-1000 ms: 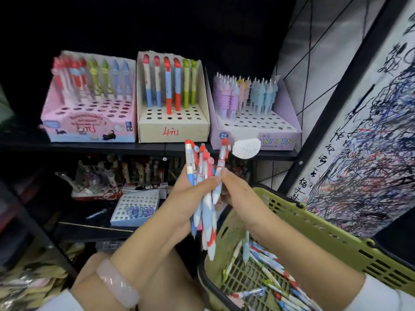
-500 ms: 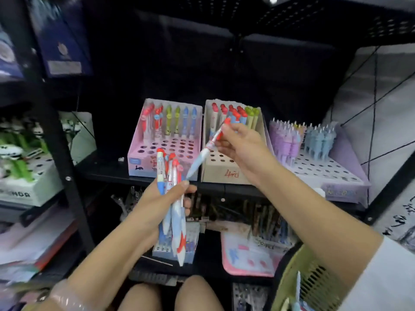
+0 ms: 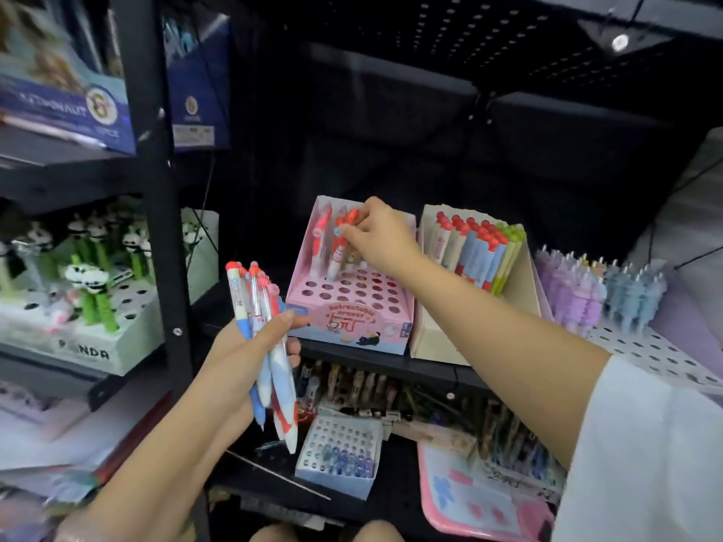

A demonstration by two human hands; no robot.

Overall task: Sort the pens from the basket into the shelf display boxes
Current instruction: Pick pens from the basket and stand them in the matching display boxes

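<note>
- Panda pens [image 3: 92, 275] standing in a white box [image 3: 129, 338] on the left shelf
- Blue boxes [image 3: 70, 91] above them
- A pink pad [image 3: 481, 502] on the lower shelf

Black metal shelf [image 3: 375, 359], three display boxes standing on it side by side — pink box [image 3: 352, 314] at left, beige box [image 3: 438, 338] beside it, lilac box [image 3: 661, 357] at right — pens upright in each.

dim shelf recess, blurred wide-angle left edge
</note>
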